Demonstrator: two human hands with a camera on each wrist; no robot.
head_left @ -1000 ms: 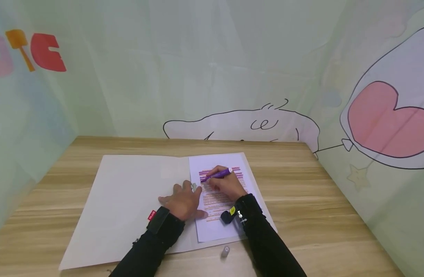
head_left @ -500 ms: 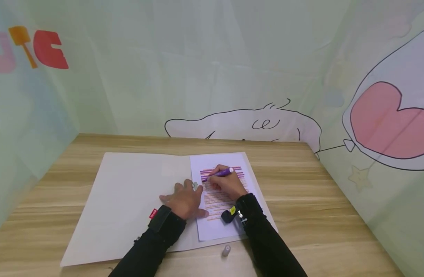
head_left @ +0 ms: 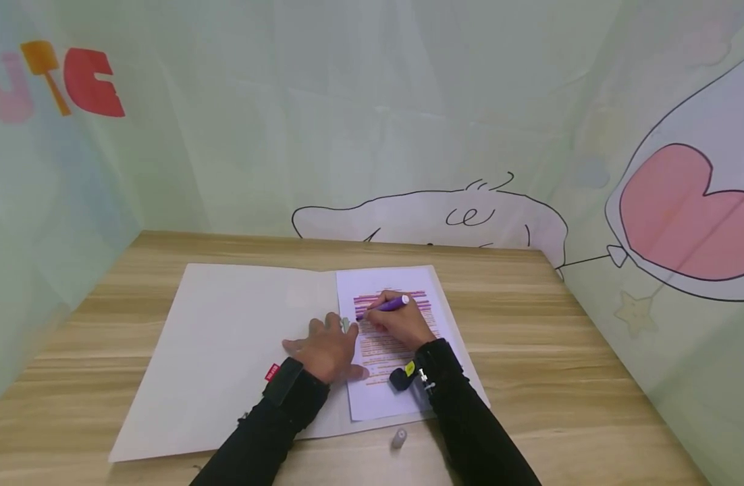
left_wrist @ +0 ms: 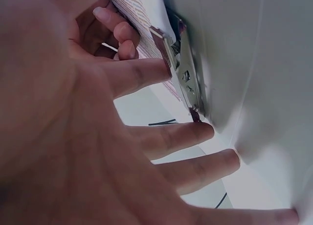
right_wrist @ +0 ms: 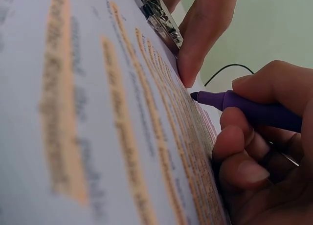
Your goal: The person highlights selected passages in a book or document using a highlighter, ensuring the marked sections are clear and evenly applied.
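Note:
My right hand (head_left: 405, 327) pinches a purple marker (head_left: 395, 303) between thumb and fingers, its dark tip touching the printed sheet (head_left: 384, 406) near the left ends of the text lines. Upper lines carry purple strokes; lower ones are orange. My left hand (head_left: 325, 352) lies with fingers spread over the middle of an open white folder (head_left: 214, 351), its thumb on the sheet's left edge. Beside its index finger, in the left wrist view, a metal clip (left_wrist: 186, 73) runs along the folder's fold. In the right wrist view the marker tip (right_wrist: 195, 96) is close to a left fingertip.
A small grey-purple cap (head_left: 399, 439) stands on the wooden table (head_left: 560, 391) just below the folder's front edge. Printed fabric walls (head_left: 226, 155) enclose the table at the back and sides. A red tag (head_left: 271, 372) shows beside the left wrist.
The head view has shifted slightly, so the whole scene sits a little to the right. Both hands keep nearly the same place on the sheet, and the marker tip hardly moves.

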